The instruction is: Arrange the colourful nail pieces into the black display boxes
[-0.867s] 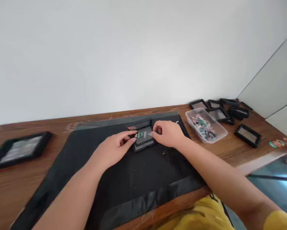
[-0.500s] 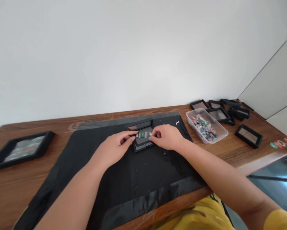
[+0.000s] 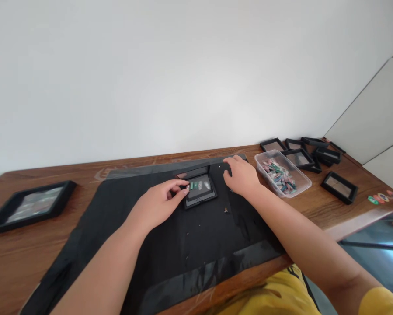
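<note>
A small black display case (image 3: 201, 202) lies opened on the black mat. Across its grey panel runs a row of small glossy pieces (image 3: 200, 185), green at the left and clear or whitish at the right. My left hand (image 3: 160, 199) is at the left end of this row, thumb and index fingertip closed together; what they pinch is too small to make out. To the right of the case, my right hand (image 3: 241, 176) hovers over the mat, thumb and index apart with nothing seen between them.
Right of the mat, a clear plastic tub (image 3: 303, 177) holds many small coloured pieces. Several black frames (image 3: 297, 157) are piled behind it, with another frame (image 3: 339, 187) nearer. A larger black frame (image 3: 32, 205) lies at the left. Small scraps (image 3: 225, 210) dot the mat.
My right hand has let go at the row's right end and moved right and slightly back, its fingers parting. The rightmost clear piece stays on the panel. My left hand holds its place.
</note>
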### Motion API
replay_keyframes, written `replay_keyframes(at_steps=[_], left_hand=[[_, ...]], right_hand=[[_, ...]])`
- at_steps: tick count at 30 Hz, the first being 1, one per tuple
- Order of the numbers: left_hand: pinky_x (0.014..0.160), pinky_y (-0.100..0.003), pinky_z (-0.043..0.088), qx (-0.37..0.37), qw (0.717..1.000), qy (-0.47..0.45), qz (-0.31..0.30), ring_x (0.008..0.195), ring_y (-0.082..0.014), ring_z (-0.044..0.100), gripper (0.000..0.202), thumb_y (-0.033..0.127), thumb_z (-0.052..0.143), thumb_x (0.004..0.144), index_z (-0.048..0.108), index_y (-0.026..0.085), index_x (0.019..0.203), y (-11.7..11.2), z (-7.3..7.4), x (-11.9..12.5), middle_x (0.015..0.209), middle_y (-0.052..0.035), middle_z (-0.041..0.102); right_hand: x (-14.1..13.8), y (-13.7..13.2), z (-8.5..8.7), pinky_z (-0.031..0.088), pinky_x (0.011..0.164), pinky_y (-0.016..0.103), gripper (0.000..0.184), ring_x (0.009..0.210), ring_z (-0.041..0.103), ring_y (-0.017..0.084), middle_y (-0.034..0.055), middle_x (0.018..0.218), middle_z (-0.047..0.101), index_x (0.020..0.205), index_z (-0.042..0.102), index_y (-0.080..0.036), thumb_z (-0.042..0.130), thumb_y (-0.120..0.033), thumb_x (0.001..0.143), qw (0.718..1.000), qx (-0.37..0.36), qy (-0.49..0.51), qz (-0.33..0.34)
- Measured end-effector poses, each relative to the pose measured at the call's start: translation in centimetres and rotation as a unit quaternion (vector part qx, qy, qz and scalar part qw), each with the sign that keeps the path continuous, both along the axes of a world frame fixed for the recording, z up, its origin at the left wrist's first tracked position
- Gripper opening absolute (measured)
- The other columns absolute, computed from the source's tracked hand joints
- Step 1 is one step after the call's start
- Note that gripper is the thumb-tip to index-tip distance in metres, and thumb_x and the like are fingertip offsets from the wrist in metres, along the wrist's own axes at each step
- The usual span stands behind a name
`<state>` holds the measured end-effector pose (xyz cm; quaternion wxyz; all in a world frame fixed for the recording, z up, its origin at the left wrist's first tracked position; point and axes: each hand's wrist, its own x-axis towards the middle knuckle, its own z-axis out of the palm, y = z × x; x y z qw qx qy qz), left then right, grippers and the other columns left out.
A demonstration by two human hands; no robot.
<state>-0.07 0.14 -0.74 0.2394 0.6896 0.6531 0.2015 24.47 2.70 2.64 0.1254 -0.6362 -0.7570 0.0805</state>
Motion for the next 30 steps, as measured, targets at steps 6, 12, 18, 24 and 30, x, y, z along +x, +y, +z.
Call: replay_keyframes(at_steps=[6,12,18,24,30], left_hand=[[0.061,-0.035,0.044,-0.005,1.0,0.013,0.014,0.066,-0.0237,0.06,0.06,0.069,0.048,0.078,0.079,0.028,0.11,-0.1,0.2,0.2,0.084,-0.0036,0.076],[0.061,-0.035,0.045,-0.008,0.999,0.027,0.037,0.068,-0.0247,0.062,0.059,0.068,0.05,0.077,0.081,0.03,0.108,0.1,0.3,0.5,0.082,-0.0032,0.076],[0.06,-0.033,0.045,-0.003,0.999,0.024,0.038,0.069,-0.0242,0.063,0.058,0.069,0.051,0.079,0.081,0.03,0.11,0.2,0.1,0.5,0.082,-0.0025,0.077],[0.058,-0.033,0.045,0.017,1.0,0.008,0.022,0.065,-0.0238,0.063,0.054,0.067,0.052,0.082,0.081,0.03,0.109,0.3,-0.3,0.2,0.081,-0.0034,0.078],[0.056,-0.032,0.045,0.022,1.0,-0.008,0.01,0.062,-0.0225,0.064,0.052,0.066,0.055,0.084,0.081,0.029,0.11,0.3,-0.5,-0.1,0.084,-0.004,0.079]], right_hand=[[-0.5,0.7,-1.2,0.047,0.108,0.044,0.045,0.131,0.056,0.032,0.015,0.137,0.063,0.148,0.064,-0.026,0.054,-0.029,0.104,0.998,-0.022,-0.055,0.008],[-0.2,0.9,-0.9,0.047,0.106,0.045,0.036,0.129,0.055,0.032,0.014,0.135,0.065,0.134,0.074,-0.024,0.054,-0.033,0.105,0.997,-0.02,-0.068,0.006],[0.6,0.2,0.3,0.049,0.102,0.042,0.032,0.126,0.058,0.032,0.0146,0.132,0.067,0.127,0.074,-0.018,0.056,-0.029,0.103,0.996,-0.027,-0.089,-0.014],[0.5,1.2,-0.9,0.048,0.105,0.044,0.043,0.126,0.058,0.031,0.0139,0.135,0.065,0.147,0.065,-0.027,0.045,-0.032,0.108,0.997,-0.027,-0.069,0.027],[0.9,1.0,0.1,0.048,0.107,0.044,0.039,0.128,0.058,0.032,0.0144,0.136,0.065,0.138,0.071,-0.024,0.047,-0.027,0.107,0.995,-0.031,-0.08,0.045]])
